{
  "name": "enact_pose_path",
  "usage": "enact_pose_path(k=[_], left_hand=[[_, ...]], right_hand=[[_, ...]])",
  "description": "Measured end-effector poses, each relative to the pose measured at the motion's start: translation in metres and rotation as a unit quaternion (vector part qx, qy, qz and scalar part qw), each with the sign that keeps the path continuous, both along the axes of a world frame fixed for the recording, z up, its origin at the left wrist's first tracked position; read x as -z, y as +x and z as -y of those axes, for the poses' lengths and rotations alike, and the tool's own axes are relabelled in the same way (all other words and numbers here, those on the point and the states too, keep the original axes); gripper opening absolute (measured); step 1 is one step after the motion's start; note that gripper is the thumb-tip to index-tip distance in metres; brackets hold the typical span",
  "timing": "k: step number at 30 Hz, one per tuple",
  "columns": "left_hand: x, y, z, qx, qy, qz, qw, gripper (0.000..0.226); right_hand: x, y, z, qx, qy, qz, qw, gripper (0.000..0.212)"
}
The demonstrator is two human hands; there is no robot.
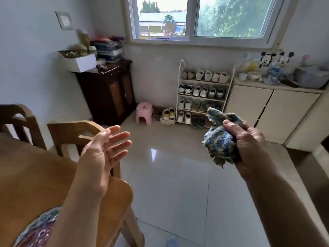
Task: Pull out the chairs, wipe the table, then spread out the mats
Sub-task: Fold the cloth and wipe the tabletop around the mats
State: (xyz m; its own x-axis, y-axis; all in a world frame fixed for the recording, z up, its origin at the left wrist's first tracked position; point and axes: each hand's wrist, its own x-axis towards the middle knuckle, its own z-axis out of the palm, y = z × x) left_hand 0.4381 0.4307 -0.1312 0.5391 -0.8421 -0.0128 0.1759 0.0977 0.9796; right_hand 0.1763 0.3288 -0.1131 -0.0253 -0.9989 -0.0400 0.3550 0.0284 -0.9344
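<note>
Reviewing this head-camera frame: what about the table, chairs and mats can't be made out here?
- Table: cut off by the left and bottom edges; most of its top is out of view.
- Patterned item at the bottom left: partly behind the left forearm; mat or not, unclear.
- Far chair: cut by the left edge.
- Cloth: bunched in the right hand.

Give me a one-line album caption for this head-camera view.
Standing beside the wooden table, a person grips a bunched blue cloth in the right hand, left hand open.

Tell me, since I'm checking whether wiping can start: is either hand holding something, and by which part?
The right hand grips a bunched blue cloth around its middle, both ends sticking out. The left hand holds nothing.
</note>
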Motion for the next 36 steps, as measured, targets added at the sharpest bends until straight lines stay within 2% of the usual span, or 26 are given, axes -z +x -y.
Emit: enact_pose_path(k=[4,11,18,24,30,36], left_hand=[[0.003,0.037,0.08,-0.037,-0.007,-0.002,0.999,0.033],[-0.016,0.113,0.224,-0.093,-0.03,-0.077,0.992,0.031],[-0.022,0.191,0.341,-0.132,-0.062,-0.153,0.977,0.03],[-0.024,0.268,0.436,-0.183,-0.105,-0.157,0.965,0.029],[-0.029,0.347,0.561,-0.244,-0.107,-0.165,0.95,0.029],[-0.029,0.418,0.64,-0.296,-0.1,-0.155,0.937,0.028]], right_hand=[[0.001,0.047,0.097,-0.042,0.0,-0.012,0.999,0.017],[-0.028,0.129,0.251,-0.097,-0.019,-0.009,0.995,0.011],[-0.026,0.223,0.393,-0.129,-0.018,0.003,0.991,0.008],[-0.024,0.321,0.517,-0.192,-0.032,0.007,0.981,0.008],[-0.033,0.428,0.662,-0.287,-0.02,-0.001,0.958,0.015],[-0.031,0.535,0.758,-0.421,0.039,0.04,0.905,0.037]])
